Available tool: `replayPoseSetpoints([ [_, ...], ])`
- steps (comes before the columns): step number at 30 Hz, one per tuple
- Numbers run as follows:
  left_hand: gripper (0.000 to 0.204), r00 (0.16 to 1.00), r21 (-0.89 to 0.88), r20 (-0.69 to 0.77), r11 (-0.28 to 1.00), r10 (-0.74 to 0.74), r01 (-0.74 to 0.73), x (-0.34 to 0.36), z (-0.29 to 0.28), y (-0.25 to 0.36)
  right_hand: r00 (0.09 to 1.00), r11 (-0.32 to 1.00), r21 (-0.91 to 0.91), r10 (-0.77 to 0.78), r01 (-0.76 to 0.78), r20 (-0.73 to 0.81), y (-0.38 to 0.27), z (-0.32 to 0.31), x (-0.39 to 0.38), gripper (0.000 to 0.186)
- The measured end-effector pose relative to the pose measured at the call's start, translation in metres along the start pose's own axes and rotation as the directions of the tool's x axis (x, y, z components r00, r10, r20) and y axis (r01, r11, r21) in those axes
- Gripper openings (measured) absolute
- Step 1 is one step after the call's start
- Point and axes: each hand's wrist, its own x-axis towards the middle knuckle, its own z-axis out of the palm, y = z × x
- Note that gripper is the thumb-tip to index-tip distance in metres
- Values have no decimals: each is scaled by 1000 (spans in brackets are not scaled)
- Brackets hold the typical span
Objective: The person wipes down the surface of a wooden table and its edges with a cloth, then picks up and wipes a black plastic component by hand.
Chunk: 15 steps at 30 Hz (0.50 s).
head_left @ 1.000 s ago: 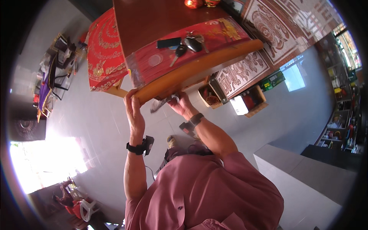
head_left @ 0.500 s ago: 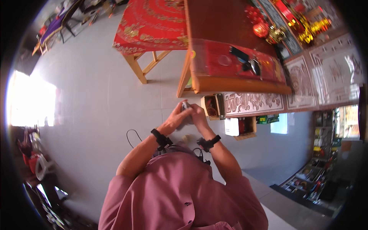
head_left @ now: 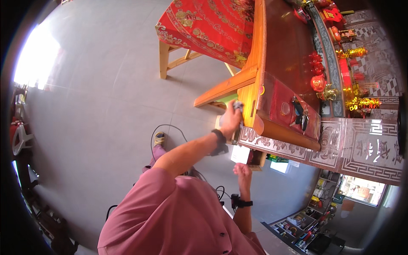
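Your left hand (head_left: 230, 120) was closed around a crumpled grey cloth (head_left: 239, 106), its fingers wrapped so far over it that only part showed. The cloth was at the wooden side of the surface (head_left: 285, 51), close to its near corner, and appeared to touch the wood. Your right hand (head_left: 243, 171) was below the near edge of the surface, well apart from it, with its fingers curled inward; you could not tell from this view whether it was fully closed or held anything. A black strap circled each wrist.

On the near end of the surface, a red mat (head_left: 272, 111) lay with keys (head_left: 304, 123) and a dark flat object on it. Along the far right side of the surface were red ornaments (head_left: 318, 83). To the left of the surface, a red patterned cover (head_left: 208, 29) draped over a wooden-legged table. Below the surface's near edge, a white box (head_left: 240, 154) was on the floor.
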Motion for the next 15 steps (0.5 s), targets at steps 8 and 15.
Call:
replayPoseSetpoints([
  [8, 43, 930, -229, 52, 910, 365, -345, 55, 7, 26, 934, 940, 19, 337, -342, 117, 89, 7, -66, 26],
  [15, 31, 992, -24, -17, 991, 129, -129, 103, -13, -53, 972, 994, -41, -106, 99, -212, 15, -26, -32, 19],
])
